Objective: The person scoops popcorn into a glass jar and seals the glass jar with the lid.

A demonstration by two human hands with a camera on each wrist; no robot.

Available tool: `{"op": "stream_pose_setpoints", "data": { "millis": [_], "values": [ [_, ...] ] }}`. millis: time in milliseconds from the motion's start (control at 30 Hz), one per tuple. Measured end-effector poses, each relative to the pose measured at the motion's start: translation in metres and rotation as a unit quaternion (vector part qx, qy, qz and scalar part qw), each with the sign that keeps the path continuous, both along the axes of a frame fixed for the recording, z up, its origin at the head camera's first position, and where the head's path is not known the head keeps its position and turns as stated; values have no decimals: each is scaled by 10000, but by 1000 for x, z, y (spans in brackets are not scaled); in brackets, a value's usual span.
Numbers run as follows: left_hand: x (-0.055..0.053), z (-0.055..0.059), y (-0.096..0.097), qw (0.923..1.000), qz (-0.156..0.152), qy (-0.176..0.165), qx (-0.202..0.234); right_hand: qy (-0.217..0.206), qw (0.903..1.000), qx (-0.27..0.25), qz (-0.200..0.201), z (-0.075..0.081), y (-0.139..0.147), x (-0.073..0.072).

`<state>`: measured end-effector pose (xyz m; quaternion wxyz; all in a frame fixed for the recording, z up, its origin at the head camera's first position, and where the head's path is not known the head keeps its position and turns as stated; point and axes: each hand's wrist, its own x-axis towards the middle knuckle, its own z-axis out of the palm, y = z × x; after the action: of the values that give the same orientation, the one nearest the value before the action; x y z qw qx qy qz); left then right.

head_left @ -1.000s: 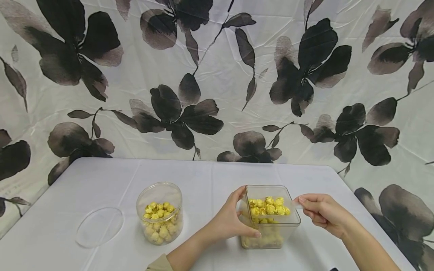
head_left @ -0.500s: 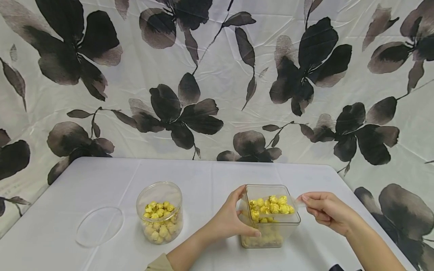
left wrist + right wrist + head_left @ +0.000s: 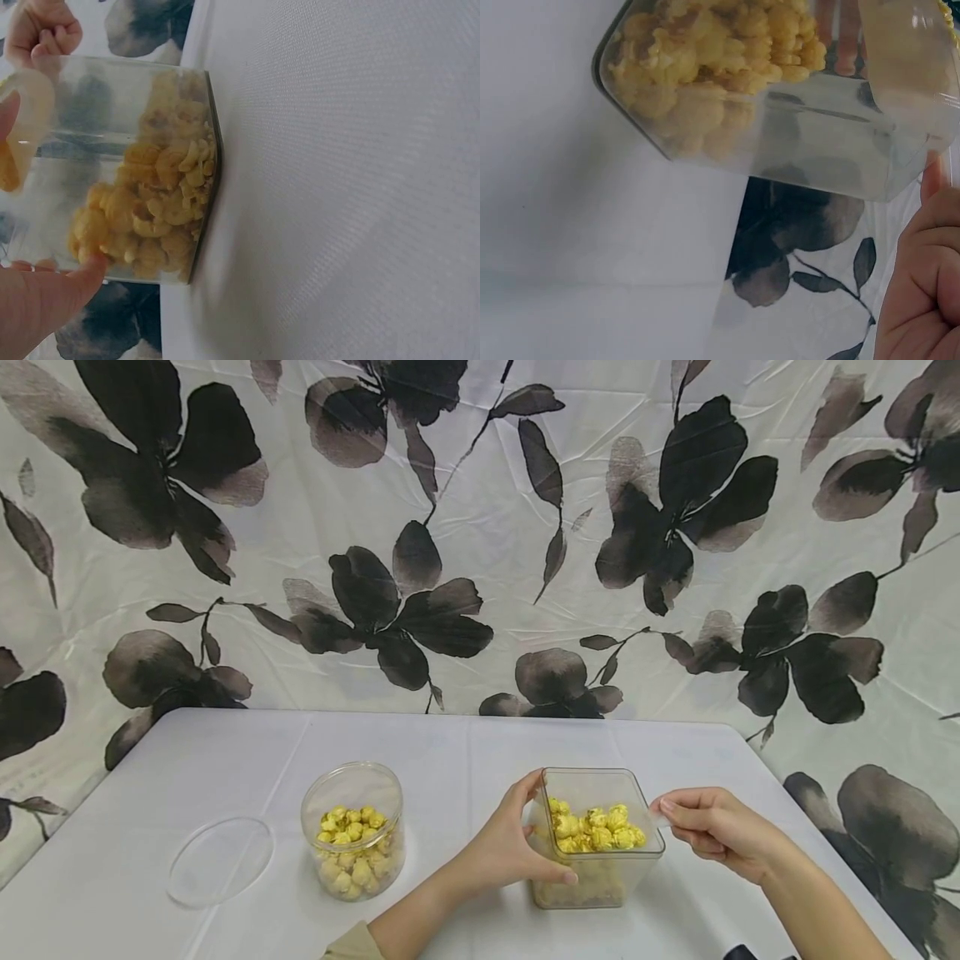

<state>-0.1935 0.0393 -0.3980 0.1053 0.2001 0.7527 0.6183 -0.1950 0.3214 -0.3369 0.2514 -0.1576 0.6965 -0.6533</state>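
My left hand (image 3: pixel 501 843) grips a clear square-rimmed plastic container (image 3: pixel 643 870) by its left side, thumb across the front and fingers behind. Yellow popcorn (image 3: pixel 161 202) fills the container's lower part. At its right rim my right hand (image 3: pixel 723 827) pinches the short handle of a translucent, pale scoop (image 3: pixel 907 60). The scoop's bowl is inside the container's upper part, with popcorn (image 3: pixel 600 835) showing there in the head view. In the left wrist view the scoop (image 3: pixel 34 112) shows through the wall, above a gap over the lower popcorn.
Left of the container stands a round clear jar (image 3: pixel 352 835), lidless and partly filled with popcorn. A clear round lid (image 3: pixel 221 863) lies flat farther left. A dark object (image 3: pixel 741 952) shows at the bottom edge. Behind the white table (image 3: pixel 435 760) hangs a floral cloth (image 3: pixel 525 568).
My right hand shifts slightly right, then back left with the scoop. The popcorn at the container's top now sits lower and nearer the front rim. My left hand keeps its grip.
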Motion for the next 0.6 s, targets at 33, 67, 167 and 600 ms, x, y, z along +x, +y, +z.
{"op": "stream_pose_setpoints", "data": {
  "millis": [33, 67, 167, 600],
  "values": [
    [0, 0, 0, 10000, 1, 9, -3, -23, 10000, -9, -20, 0, -1, 0],
    [0, 0, 0, 10000, -3, 18, -7, -53, 10000, -12, -57, 0, -1, 0],
    [0, 0, 0, 10000, -9, 34, -17, -125, 9997, 6, -209, 1, -2, 0],
    [0, -1, 0, 10000, -10, -14, 3, 1, 9993, 270, -255, 3, 6, -1]
  ]
}}
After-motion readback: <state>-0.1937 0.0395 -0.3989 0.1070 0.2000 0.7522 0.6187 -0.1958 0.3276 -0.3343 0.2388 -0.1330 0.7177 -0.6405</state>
